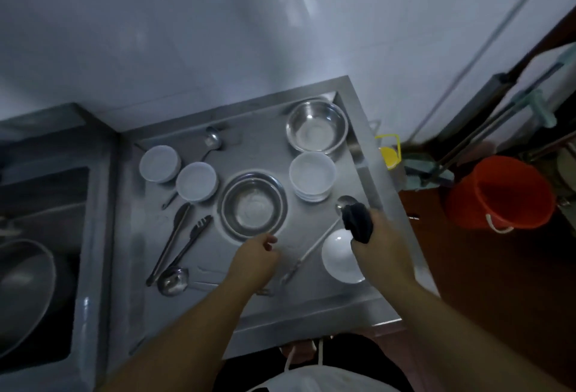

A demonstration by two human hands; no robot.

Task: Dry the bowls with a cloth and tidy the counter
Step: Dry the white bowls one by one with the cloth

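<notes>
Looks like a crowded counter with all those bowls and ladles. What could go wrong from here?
The white bowl sits near the counter's front edge, right under the right hand gripping the dark cloth; a careless nudge might slide it off. The long spoon lies between both hands, so the left hand could knock it.

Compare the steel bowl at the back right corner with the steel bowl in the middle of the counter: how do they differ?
The back steel bowl sits at the counter's far right corner, beside the white bowl stack; the middle steel bowl sits centrally, just beyond the left hand. The middle one shows a broader flat rim and looks larger in frame. Both are round, shiny, upright and empty.
</notes>
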